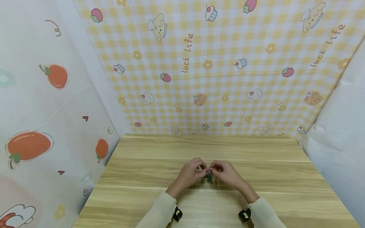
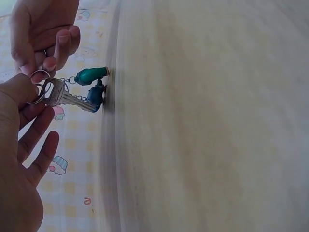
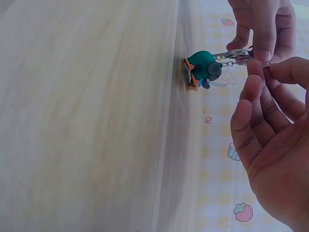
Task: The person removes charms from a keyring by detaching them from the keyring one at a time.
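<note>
Thumb and fingertips of my left hand (image 1: pixel 189 171) pinch a metal key ring (image 2: pixel 34 100), at the bow of a silver key (image 2: pixel 59 94). The key's toothed blade points at the table. Facing it, my right hand (image 1: pixel 228 174) pinches the ring part (image 3: pixel 265 65) between thumb and index finger, its other fingers loosely bent. From the rings, short chains lead to two small figurine charms low at the tabletop: a green one (image 3: pixel 200 62) with orange feet and a dark blue one (image 2: pixel 95 94). In the head view the fingers partly hide the rings.
The wood-grain table (image 1: pixel 148 155) runs back to a yellow checked cloth wall (image 1: pixel 216 85). A white printed sheet (image 1: pixel 77 104) stands at the left, a plain white one (image 1: pixel 342 136) at the right. Black wrist straps (image 1: pixel 244 215) show below the sleeves.
</note>
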Motion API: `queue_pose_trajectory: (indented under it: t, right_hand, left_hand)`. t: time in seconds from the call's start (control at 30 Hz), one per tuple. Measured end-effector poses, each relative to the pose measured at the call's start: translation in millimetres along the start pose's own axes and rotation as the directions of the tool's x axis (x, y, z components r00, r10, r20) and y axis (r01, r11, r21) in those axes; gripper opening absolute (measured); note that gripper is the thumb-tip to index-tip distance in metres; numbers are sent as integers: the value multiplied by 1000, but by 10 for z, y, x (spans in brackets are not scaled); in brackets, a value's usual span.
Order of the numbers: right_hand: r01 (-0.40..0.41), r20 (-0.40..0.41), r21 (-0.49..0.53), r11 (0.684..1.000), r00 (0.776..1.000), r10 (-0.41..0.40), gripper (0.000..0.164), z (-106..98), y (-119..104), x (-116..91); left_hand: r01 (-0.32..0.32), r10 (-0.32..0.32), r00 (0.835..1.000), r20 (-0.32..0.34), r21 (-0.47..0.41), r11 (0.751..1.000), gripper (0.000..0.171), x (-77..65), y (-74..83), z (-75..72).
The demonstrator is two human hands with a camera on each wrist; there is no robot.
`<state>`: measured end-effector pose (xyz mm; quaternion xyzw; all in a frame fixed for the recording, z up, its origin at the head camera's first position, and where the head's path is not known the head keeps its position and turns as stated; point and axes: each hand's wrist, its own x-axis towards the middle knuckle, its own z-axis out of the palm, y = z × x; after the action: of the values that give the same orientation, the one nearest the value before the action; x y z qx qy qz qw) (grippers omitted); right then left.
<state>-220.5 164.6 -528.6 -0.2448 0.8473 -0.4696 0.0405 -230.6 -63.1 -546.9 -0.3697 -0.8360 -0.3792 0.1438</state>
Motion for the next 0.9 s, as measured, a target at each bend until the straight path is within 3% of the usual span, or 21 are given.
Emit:
queue_pose_trajectory:
  t: [0.6, 0.9]
  right_hand:
    - [-53, 70, 69, 996, 996, 49, 6, 11, 25, -10]
    - [-94, 149, 181, 979, 987, 67, 12, 7, 41, -35]
  left_hand:
    - [-78, 78, 997, -19, 10, 997, 10, -23, 39, 9]
    - [-102, 102, 995, -20, -6, 995, 9, -7, 72, 12]
